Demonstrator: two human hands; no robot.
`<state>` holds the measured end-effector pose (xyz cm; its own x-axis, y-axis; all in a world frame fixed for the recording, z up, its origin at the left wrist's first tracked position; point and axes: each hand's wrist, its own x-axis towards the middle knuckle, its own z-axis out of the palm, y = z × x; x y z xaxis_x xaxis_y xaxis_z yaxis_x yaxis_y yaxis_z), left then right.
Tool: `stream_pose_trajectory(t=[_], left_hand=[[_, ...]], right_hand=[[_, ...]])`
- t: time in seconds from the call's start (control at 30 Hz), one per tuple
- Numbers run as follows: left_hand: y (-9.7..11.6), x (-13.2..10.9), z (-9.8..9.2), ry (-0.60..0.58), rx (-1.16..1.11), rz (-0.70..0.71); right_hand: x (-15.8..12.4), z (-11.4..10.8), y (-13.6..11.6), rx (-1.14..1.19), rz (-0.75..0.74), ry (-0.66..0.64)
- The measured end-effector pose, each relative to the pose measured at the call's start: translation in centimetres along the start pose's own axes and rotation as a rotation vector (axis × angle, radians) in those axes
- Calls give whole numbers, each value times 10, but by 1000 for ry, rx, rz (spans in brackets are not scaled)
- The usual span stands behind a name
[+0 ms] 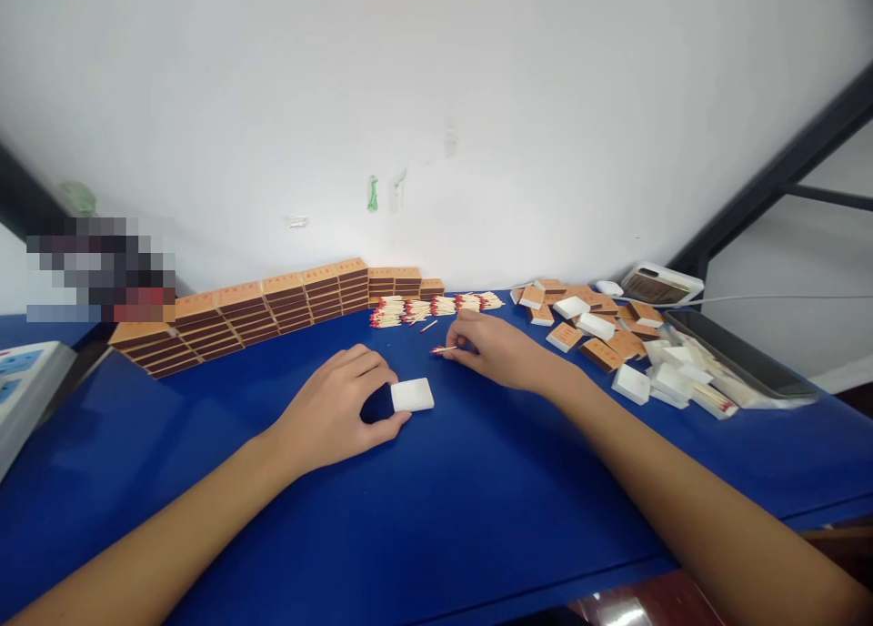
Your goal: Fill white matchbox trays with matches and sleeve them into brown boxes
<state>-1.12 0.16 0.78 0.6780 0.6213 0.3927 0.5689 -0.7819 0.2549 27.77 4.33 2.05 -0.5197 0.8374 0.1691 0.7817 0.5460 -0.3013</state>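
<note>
Between the thumb and fingers of my left hand [347, 403] is a small white matchbox tray [413, 395], gripped at its left end on the blue table. My right hand [487, 346] pinches a few red-tipped matches [445, 349], their heads pointing left. Just beyond it lie heaps of loose matches [436, 307] in a row along the wall, with red heads and pale sticks. One single match [428, 327] rests apart in front of the heaps.
Stacked matchboxes [273, 303] form a long row at the back left. Matchbox sleeves [604, 353] and white trays [631, 383] are scattered at the right, beside a dark phone-like slab [740, 353] and a white device [661, 283] with a cable. A white wall [436, 107] stands behind.
</note>
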Motion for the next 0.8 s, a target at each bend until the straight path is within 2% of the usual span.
stream_pose_trajectory(t=[0.17, 0.37, 0.57, 0.8], left_hand=[[6, -1, 1, -7, -6, 20], [5, -2, 2, -7, -15, 16], [4, -2, 2, -13, -16, 9], [3, -2, 1, -21, -11, 9]], right_hand=[[-7, -2, 5, 103, -38, 23], [-9, -1, 19, 75, -81, 24], [-13, -7, 13, 60, -63, 26], [-14, -12, 11, 120, -67, -60]])
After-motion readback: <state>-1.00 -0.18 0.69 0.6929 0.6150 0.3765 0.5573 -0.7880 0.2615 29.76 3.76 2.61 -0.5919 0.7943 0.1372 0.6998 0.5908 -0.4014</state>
